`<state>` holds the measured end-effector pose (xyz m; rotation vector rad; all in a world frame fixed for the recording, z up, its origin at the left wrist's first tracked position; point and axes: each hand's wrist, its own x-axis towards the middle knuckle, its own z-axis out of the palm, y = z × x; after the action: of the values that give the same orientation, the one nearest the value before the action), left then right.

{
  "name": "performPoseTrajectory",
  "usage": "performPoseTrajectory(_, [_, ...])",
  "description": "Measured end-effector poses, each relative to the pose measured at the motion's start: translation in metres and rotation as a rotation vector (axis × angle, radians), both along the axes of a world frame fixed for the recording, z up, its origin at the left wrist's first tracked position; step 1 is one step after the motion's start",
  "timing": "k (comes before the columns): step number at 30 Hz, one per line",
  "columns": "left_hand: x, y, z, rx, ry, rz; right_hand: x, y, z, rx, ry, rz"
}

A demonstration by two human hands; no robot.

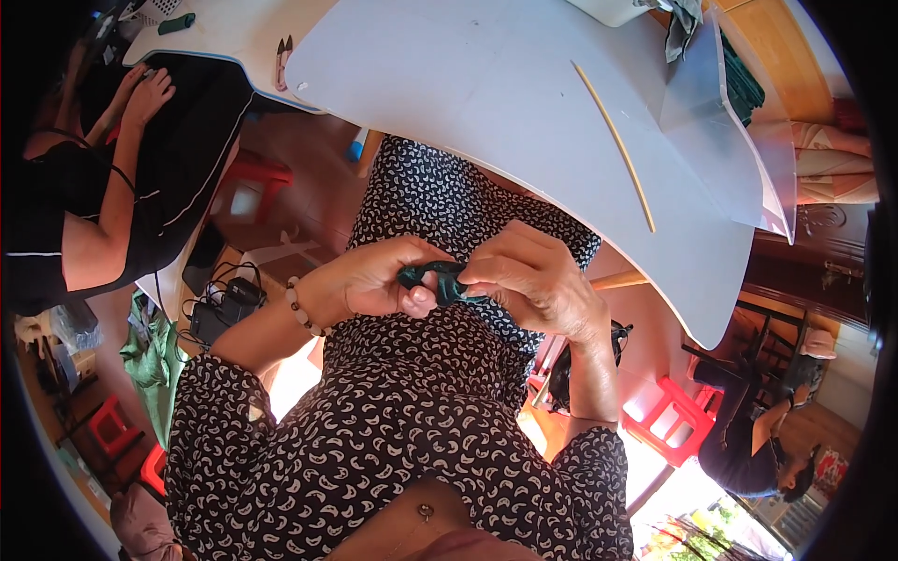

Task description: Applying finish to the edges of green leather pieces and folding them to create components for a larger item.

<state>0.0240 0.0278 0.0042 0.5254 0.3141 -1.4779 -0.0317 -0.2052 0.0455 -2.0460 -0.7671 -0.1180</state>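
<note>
Both of my hands are together above my lap, in front of the table edge, on a small dark green piece of cloth [451,288]. It is bunched and looped, with a slight sheen; its full shape is hidden by my fingers. My left hand [385,278] grips its left side, with the thumb and fingertips wrapped round it. My right hand [535,280] pinches its right edge between thumb and fingers. Whether anything small is inside that pinch cannot be made out.
Ahead is a pale table [449,84] with a thin wooden stick [613,140], a pair of snips [283,64] and a clear plastic sheet [711,117]. On the left a co-worker's hands [145,93] work at the table. Red stools [675,421] stand on the floor.
</note>
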Motion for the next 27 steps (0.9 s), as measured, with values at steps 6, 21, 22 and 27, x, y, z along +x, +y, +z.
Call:
performPoseTrajectory(6, [0.004,-0.001,-0.011,-0.177,0.385,-0.139,0.002,-0.008,-0.001,0.078,0.028,0.102])
performPoseTrajectory(21, [0.009,-0.003,0.031,0.289,-1.636,0.378,-0.01,-0.01,-0.024,0.408,0.578,0.055])
performPoseTrajectory(22, [0.01,-0.002,0.048,0.176,-1.814,0.363,-0.01,-0.01,-0.021,0.407,0.578,0.056])
performPoseTrajectory(27, [-0.003,-0.003,0.053,0.176,-2.034,0.253,-0.009,-0.002,-0.013,0.377,0.549,0.023])
